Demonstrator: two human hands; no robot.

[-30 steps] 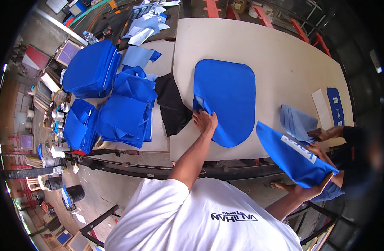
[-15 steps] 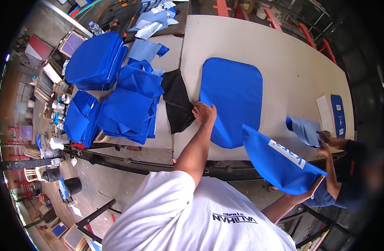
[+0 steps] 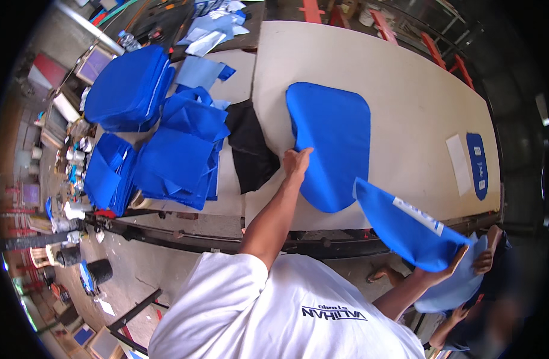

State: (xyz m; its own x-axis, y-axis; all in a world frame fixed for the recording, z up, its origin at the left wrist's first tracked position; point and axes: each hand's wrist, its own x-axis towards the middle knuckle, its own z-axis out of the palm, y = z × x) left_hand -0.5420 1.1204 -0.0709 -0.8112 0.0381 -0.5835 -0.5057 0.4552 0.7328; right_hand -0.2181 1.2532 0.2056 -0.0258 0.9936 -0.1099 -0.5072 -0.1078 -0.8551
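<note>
A rounded blue fabric panel (image 3: 331, 140) lies flat on the pale wooden table (image 3: 406, 90). My left hand (image 3: 295, 163) reaches across the table's near edge and grips this panel at its left edge. My right hand (image 3: 447, 270) holds a second blue fabric piece with a white label strip (image 3: 406, 224), lifted over the table's front edge and slanting toward the flat panel. Close beside my right hand, another person's hand (image 3: 484, 261) holds light blue fabric (image 3: 457, 290).
A black fabric piece (image 3: 250, 152) lies left of the panel. Heaps of blue fabric (image 3: 179, 155) and a thick blue stack (image 3: 128, 90) fill the left. A white strip (image 3: 459, 164) and a blue label (image 3: 478, 164) lie far right. Light blue scraps (image 3: 211, 33) sit at the back.
My right hand has brought the labelled blue piece up and leftward over the table edge. The other person has pulled light blue fabric off the table. My left hand stays at the panel's edge.
</note>
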